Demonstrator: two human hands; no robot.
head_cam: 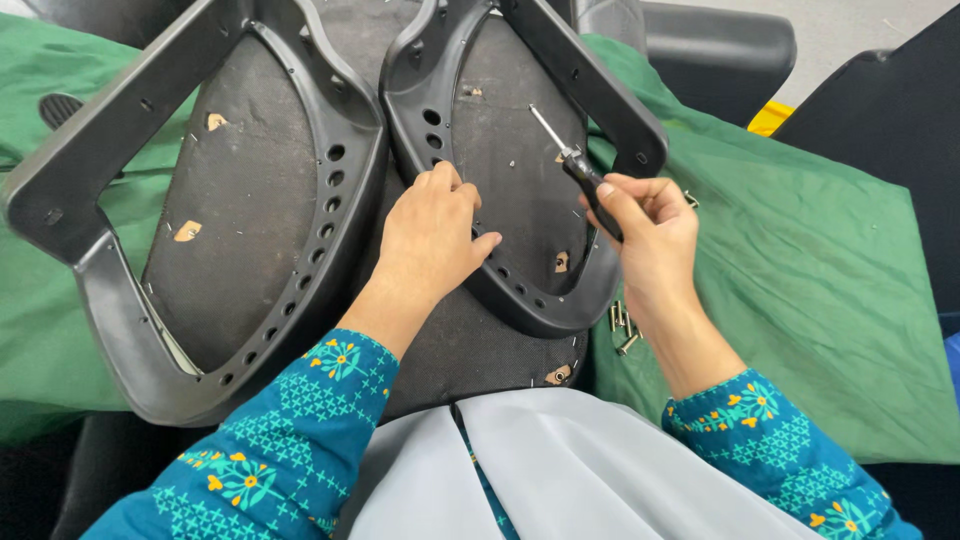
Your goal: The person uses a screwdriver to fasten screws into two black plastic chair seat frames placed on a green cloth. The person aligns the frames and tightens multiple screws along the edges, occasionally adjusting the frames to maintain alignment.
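Note:
An upturned black chair seat (250, 200) lies before me, covered in dark fabric. Two black plastic armrest frames rest on it: the left frame (90, 210) and the right frame (600, 90). My left hand (432, 235) lies flat on the lower bar of the right frame, fingers on its row of holes. My right hand (650, 225) grips a black-handled screwdriver (575, 165), whose metal shaft points up and left over the seat fabric inside the right frame.
A green cloth (800, 260) covers the surface under the seat. Several loose metal screws (622, 325) lie on it by my right wrist. A black chair part (720, 45) sits at the top right, with a yellow object (770, 118) beside it.

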